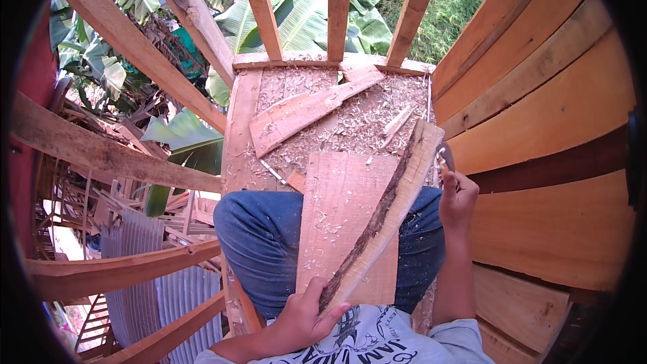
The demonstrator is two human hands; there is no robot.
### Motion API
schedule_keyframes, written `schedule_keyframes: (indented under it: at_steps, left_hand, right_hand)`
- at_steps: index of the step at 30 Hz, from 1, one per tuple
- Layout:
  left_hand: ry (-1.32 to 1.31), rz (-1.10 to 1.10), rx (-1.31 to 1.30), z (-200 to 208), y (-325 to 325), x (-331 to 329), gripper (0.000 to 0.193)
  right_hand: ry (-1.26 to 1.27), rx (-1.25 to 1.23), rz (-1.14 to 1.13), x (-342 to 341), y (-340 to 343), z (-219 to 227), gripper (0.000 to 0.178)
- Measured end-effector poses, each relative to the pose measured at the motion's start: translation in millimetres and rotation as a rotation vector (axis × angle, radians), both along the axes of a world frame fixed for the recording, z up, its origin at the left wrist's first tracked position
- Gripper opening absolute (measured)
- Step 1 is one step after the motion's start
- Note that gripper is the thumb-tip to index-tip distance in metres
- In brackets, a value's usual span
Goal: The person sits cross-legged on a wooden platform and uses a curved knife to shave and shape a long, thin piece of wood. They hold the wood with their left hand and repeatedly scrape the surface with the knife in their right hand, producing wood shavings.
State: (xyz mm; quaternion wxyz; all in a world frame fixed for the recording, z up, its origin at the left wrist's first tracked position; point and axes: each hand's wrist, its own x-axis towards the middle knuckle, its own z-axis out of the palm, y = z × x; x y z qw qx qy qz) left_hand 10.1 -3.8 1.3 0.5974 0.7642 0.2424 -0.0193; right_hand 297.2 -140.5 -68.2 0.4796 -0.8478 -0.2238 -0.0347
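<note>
A long narrow piece of wood (pixel 387 219) with a dark bark edge slants from my lap up to the right. My left hand (pixel 313 317) is closed round its near end, close to my shirt. Beside its far end, my right hand (pixel 459 195) makes a fist on a small hand tool with a dark, curved blade-like part (pixel 447 156). The tool's kind is hard to make out, since my fingers hide much of it. Under the bark-edged piece, a wide flat board (pixel 347 195) lies across my lap between my jeans-clad knees.
Wood shavings (pixel 317 84) cover the floor ahead, around a notched plank (pixel 306 114) and a small offcut (pixel 397 121). Slatted wooden rails (pixel 337 7) stand in front and at left, with banana leaves beyond. A wall of wide boards (pixel 552 114) rises close on the right.
</note>
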Motion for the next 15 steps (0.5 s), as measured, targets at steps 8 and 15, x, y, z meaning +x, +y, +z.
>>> schedule_keyframes:
  at_steps: [8, 15]
  left_hand:
    - [0.016, 0.056, -0.035, -9.2, 7.1, 3.3, 0.039]
    - [-0.027, 0.055, 0.035, -4.2, 3.6, 3.8, 0.038]
  right_hand:
    - [-0.057, -0.153, 0.205, -58.7, -0.4, 31.8, 0.063]
    - [-0.249, -0.241, 0.261, -54.3, 13.4, 19.5, 0.065]
